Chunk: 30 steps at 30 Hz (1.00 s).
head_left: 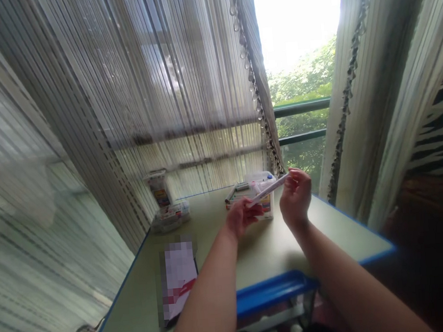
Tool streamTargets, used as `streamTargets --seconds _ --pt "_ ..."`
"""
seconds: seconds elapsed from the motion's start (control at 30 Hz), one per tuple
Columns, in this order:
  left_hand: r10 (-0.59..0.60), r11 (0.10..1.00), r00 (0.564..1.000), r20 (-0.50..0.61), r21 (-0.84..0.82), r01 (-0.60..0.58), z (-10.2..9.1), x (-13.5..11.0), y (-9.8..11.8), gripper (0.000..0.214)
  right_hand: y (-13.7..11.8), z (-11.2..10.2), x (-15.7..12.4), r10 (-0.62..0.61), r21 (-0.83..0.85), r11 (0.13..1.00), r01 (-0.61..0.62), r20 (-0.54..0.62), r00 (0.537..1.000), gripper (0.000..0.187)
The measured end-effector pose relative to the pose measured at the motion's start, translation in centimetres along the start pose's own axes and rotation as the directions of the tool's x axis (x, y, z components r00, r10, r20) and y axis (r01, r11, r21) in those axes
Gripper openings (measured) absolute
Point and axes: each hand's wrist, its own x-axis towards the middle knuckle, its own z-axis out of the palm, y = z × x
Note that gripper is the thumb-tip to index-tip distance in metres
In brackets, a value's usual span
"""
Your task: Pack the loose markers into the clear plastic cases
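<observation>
A slim white-pink marker pen (270,188) slants between my two hands, above the table and in front of a box. My left hand (243,217) is closed around its lower left end. The fingertips of my right hand (296,196) pinch its upper right end, with the palm turned partly toward me. Just behind the pen stands a clear plastic box (266,212) with a coloured label, partly hidden by my left hand. Grey-capped markers (241,186) lie at its left side, near my left fingers.
On the pale, blue-edged table (210,223), a clear container (172,216) and a taller tub (159,189) stand back left. A blurred-out flat item (179,276) lies near my left forearm. A blue tray-like edge (272,291) is in front; string curtains (184,87) hang behind.
</observation>
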Motion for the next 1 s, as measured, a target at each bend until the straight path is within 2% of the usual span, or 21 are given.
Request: streamTargets --seconds 0.13,0.23,0.3,0.4,0.5,0.57,0.7,0.83,0.93,1.0 --pt "-0.140 0.986 0.969 0.206 0.122 0.116 -0.6 0.5 -1.1 0.019 0.4 -0.1 -0.2 0.106 0.089 0.990 -0.109 0.037 0.994 0.020" --pt "-0.253 0.961 0.897 0.362 0.204 0.189 -0.9 0.8 -1.6 0.022 0.5 -0.2 -0.3 0.152 0.109 0.981 -0.160 0.081 0.985 0.024" --pt "-0.286 0.954 0.861 0.422 0.213 0.212 -1.0 0.8 -1.8 0.022 0.3 -0.2 -0.2 0.156 0.084 0.982 -0.168 0.128 0.979 0.024" --pt "-0.271 0.962 0.860 0.432 0.163 0.221 -1.1 0.8 -1.7 0.020 0.1 -0.2 -0.1 0.221 0.036 0.972 -0.231 0.181 0.958 0.022" --pt "-0.277 0.961 0.857 0.435 0.151 0.234 -0.9 0.6 -1.6 0.016 0.0 -0.2 0.1 0.326 0.030 0.941 -0.336 0.172 0.929 0.023" --pt "-0.268 0.962 0.859 0.437 0.175 0.211 -0.7 0.5 -1.6 0.016 0.0 -0.3 0.1 0.353 0.045 0.930 -0.364 0.158 0.922 0.022" --pt "-0.139 0.978 0.910 0.391 0.200 0.064 -0.5 0.3 -1.9 0.026 0.3 -0.6 0.4 0.343 0.041 0.936 -0.348 0.100 0.934 0.022" --pt "-0.053 0.968 0.940 0.337 0.248 -0.034 -0.8 0.6 -2.3 0.034 0.6 -0.7 0.7 0.272 -0.030 0.962 -0.270 0.057 0.961 0.020" --pt "-0.092 0.956 0.932 0.350 0.292 -0.015 -1.2 1.1 -2.4 0.036 0.4 -0.6 0.9 0.257 -0.039 0.966 -0.256 0.055 0.965 0.021" --pt "-0.167 0.952 0.900 0.402 0.304 0.041 -1.4 1.2 -2.4 0.039 0.2 -0.7 1.0 0.271 -0.019 0.963 -0.270 0.060 0.961 0.023"
